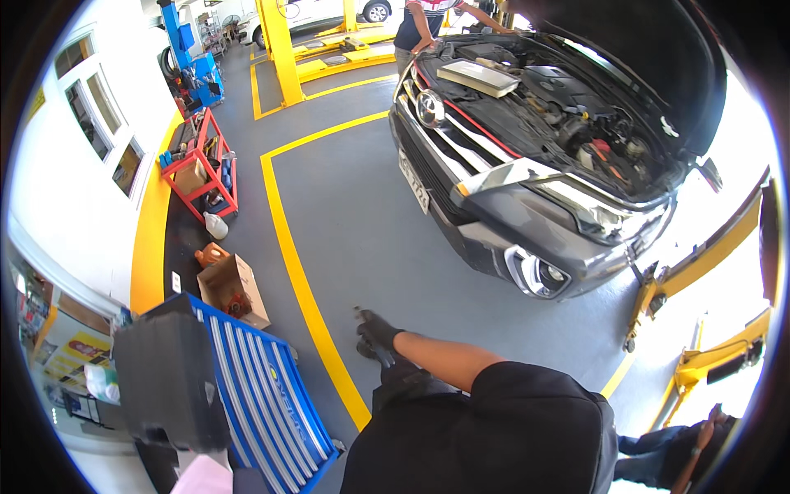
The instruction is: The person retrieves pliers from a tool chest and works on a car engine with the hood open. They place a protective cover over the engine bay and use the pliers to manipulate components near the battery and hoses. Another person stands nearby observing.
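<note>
My right hand [374, 329] wears a dark glove and reaches across my body above the grey floor, its fingers closed on a small metal object [358, 311] that is too small to make out clearly. My left hand is not in view. Below and left of the right hand stands a blue tool chest [255, 387] with several drawers and a black case [164, 379] on top. Beside it is an open cardboard box [247, 280] with an orange container [210, 255] behind it.
A dark SUV [494, 247] with raised hood bears a flat panel [477, 76] over its engine. A person [415, 29] leans at its front; another [683, 453] is at lower right. A red cart [202, 193] lines the left wall. Yellow lift posts [288, 58] stand beyond.
</note>
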Demonstrator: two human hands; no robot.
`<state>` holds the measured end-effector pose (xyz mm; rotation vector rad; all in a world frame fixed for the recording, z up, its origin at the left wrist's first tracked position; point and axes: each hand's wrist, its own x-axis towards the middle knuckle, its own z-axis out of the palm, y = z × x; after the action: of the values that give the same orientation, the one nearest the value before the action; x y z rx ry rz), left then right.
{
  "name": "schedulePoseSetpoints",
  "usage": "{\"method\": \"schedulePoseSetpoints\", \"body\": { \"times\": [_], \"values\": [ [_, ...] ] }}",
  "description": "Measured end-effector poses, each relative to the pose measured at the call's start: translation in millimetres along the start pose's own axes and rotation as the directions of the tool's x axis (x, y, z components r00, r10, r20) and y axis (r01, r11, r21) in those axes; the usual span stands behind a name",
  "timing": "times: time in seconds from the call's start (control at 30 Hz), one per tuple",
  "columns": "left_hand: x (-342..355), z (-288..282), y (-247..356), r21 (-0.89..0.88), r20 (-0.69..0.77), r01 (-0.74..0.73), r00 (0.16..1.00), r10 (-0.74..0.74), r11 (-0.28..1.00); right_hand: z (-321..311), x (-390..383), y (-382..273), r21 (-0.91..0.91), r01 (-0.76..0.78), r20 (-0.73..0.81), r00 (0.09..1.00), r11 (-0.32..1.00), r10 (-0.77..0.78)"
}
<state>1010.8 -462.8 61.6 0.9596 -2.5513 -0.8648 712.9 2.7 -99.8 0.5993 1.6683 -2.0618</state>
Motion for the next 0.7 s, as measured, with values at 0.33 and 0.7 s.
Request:
{"method": "schedulePoseSetpoints", "body": {
  "times": [0.33,0.7],
  "values": [
    [-89,-142,-141,-0.405,-0.05,0.192,0.971,-0.232,0.894,-93,-162,131,0.292,-0.002,-0.4,0.908,0.956,0.124],
    [-109,-161,-197,0.571,-0.263,-0.084,0.924,0.278,0.817,-98,-211,163,-0.026,-0.152,-0.17,0.975,0.988,0.145]
  ]
}}
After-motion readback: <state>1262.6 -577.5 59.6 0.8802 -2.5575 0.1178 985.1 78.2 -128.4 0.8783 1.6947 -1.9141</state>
